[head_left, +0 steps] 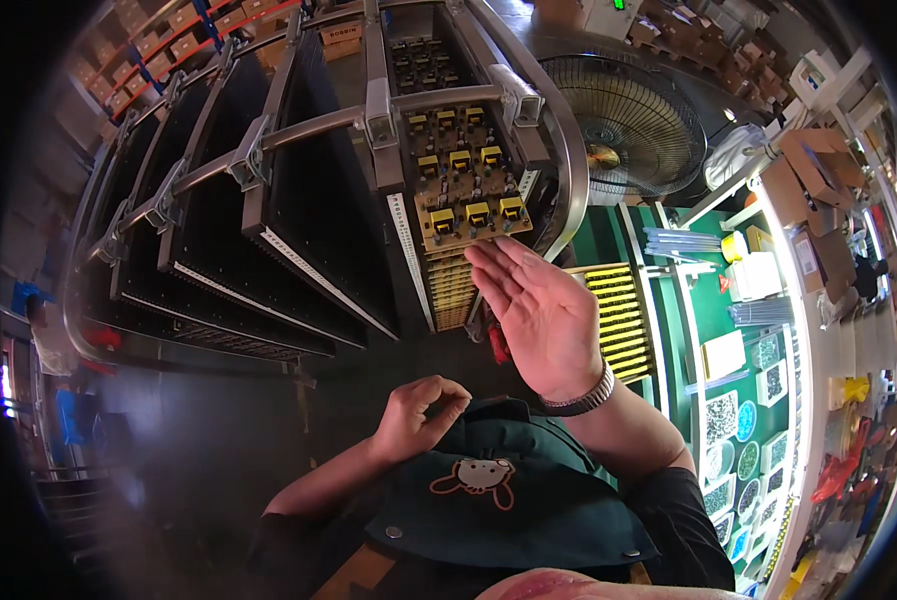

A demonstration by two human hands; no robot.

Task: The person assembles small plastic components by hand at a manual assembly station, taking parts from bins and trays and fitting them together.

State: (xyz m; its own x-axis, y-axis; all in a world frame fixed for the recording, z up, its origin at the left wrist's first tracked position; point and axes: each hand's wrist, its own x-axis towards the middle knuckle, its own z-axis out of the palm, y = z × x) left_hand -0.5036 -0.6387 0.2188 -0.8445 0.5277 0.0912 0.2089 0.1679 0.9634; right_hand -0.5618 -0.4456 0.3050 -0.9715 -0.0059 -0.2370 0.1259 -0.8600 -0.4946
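Note:
My right hand (pixel 534 310) is stretched flat, palm showing, its fingertips at the front edge of a brown circuit board panel (pixel 464 190). Yellow-topped transformers and small parts stand in rows on that panel. It lies at the top of a tall slotted rack (pixel 409 245), and a stack of board edges (pixel 451 290) shows below it. Whether the fingertips touch the panel or just hover by it, I cannot tell. In front of my apron, my left hand (pixel 424 415) is loosely curled, with nothing visible in it.
Black slotted rack panels (pixel 314 220) in a metal tube frame stand to the left. A large floor fan (pixel 619 125) is behind on the right. Along the right runs a lit green workbench (pixel 704 300) with trays of small parts. Cardboard boxes (pixel 819 185) sit beyond it.

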